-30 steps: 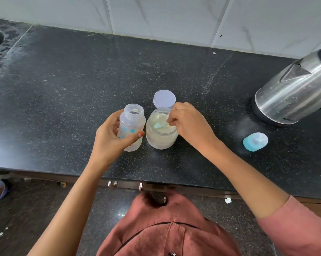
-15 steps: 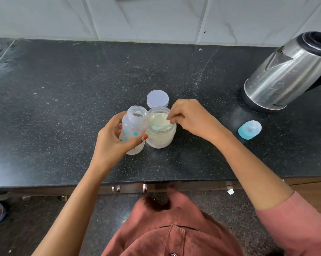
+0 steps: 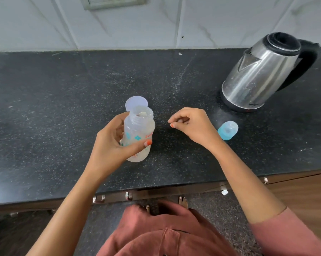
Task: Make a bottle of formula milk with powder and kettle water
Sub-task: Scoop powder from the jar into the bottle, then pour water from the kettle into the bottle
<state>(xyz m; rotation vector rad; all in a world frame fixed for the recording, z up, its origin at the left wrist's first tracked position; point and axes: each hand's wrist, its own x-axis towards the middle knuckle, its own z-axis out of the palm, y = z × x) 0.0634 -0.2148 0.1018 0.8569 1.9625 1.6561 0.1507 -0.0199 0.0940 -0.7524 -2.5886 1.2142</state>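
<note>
Currently clamps the uncapped bottle [image 3: 138,131] in the left hand [image 3: 109,145]; curls the right hand [image 3: 193,126] just right of the bottle, on what cannot tell; risks spilling powder if tilted or slipping.

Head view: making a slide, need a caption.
Left hand holds the uncapped bottle; kettle and blue cap stand nearby.

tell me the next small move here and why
Probably reach the right hand to the kettle handle: the left hand grips the open bottle with powder showing inside, the right holds nothing visible, and the kettle stands untouched nearby.
</note>
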